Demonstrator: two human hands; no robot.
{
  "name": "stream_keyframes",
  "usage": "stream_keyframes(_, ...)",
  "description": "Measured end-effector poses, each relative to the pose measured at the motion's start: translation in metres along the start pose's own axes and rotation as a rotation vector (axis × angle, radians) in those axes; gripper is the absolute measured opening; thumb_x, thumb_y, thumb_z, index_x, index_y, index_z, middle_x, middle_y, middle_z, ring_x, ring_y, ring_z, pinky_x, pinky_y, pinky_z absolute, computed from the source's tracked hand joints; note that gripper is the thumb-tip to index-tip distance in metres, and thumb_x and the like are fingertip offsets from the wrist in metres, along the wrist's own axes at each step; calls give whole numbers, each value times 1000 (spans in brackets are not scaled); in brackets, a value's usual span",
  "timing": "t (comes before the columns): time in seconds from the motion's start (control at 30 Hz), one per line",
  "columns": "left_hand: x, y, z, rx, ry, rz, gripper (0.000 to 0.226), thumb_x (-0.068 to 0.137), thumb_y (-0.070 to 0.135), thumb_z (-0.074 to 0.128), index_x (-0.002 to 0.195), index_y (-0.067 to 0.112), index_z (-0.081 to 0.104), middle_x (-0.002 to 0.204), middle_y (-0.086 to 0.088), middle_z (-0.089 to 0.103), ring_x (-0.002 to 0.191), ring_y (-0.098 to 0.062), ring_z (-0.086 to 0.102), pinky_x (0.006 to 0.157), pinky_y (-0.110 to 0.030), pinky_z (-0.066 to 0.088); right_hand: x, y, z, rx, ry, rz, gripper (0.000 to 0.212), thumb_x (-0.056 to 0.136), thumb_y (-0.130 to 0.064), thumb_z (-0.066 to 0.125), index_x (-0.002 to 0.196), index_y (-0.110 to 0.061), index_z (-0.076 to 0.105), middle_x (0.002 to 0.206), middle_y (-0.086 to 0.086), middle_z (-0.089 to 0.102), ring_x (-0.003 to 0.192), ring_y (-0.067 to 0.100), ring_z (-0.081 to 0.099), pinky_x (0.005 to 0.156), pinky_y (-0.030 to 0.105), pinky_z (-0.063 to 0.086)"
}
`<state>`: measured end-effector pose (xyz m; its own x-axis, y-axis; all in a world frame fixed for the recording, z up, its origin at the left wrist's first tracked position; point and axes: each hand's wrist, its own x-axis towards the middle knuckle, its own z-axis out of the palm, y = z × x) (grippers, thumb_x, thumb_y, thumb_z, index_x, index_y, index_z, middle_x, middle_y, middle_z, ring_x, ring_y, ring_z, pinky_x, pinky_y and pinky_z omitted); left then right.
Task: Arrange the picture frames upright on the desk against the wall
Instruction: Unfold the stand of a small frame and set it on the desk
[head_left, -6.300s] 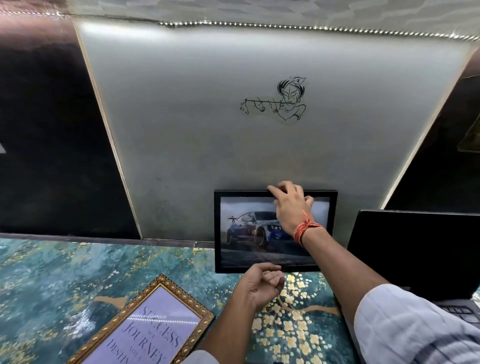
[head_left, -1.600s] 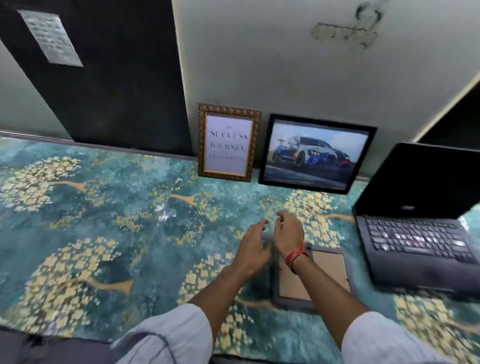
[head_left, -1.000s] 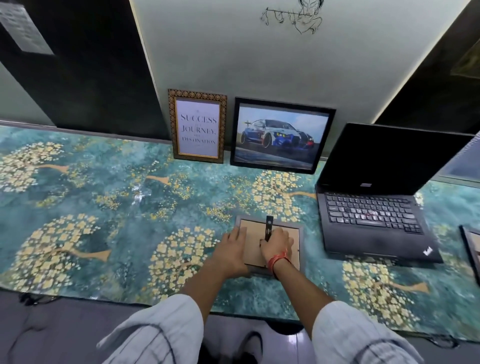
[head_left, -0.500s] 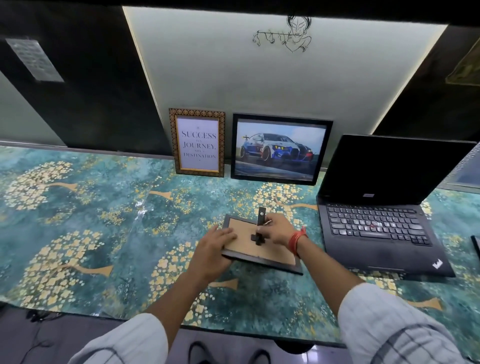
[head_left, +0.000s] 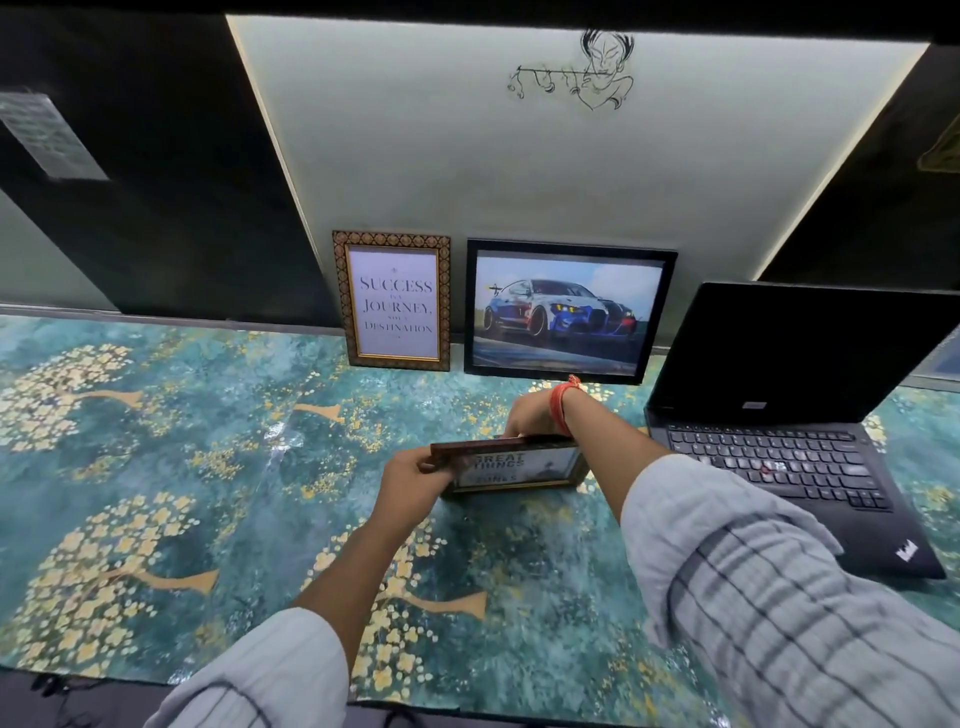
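A small dark wooden frame (head_left: 519, 470) with "GREAT THINGS" text stands near upright on the desk's middle, its front facing me. My left hand (head_left: 410, 480) grips its left end. My right hand (head_left: 530, 415) reaches over its top edge and holds it from behind, fingers hidden. Against the pale wall (head_left: 467, 156) lean two frames side by side: a gold-edged "Success is a journey" frame (head_left: 393, 301) and, to its right, a black frame with a car picture (head_left: 563, 310).
An open black laptop (head_left: 789, 415) sits right of the frames, its screen close to the car picture. The desk (head_left: 156, 441) has a teal cover with gold trees. Dark panels flank the wall. The desk's front edge runs near my sleeves.
The small frame was lying face down with my right hand on its back stand; both hands have tipped it up so its front faces me. The two frames at the wall have not moved.
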<state>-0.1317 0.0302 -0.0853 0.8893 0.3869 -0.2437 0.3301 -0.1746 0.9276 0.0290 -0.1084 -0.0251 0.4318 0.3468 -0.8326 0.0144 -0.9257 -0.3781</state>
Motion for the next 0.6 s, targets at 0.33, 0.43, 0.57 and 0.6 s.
stream_keyframes(0.33,14,7,-2,4,-53,-47,13,83,31,75,93,23,74,82,8,73,77,-5,67,61,-17,48,9,-12,-8,-27,125,0,35,92,-35,57,107,-3,61,93,5,61,79,23,59,83,40,52)
stream_keyframes(0.43,19,9,-3,-14,-58,-67,20,84,36,73,95,19,73,85,5,73,79,-7,67,64,-20,48,13,-11,-12,-162,448,-120,41,95,-45,45,83,-9,60,87,7,61,79,25,57,74,35,46)
stream_keyframes(0.57,26,0,-7,32,-105,-112,36,81,48,72,88,12,73,79,-3,73,74,-20,69,65,-31,54,-6,15,-6,142,929,-213,42,95,-50,38,70,-19,51,72,1,61,75,23,60,69,33,46)
stream_keyframes(0.6,26,-3,-10,22,-111,-123,49,74,57,75,87,9,75,82,-12,76,80,-31,72,75,-41,58,-12,25,2,249,1058,-229,38,94,-52,39,78,-21,55,77,-2,61,79,20,58,72,32,45)
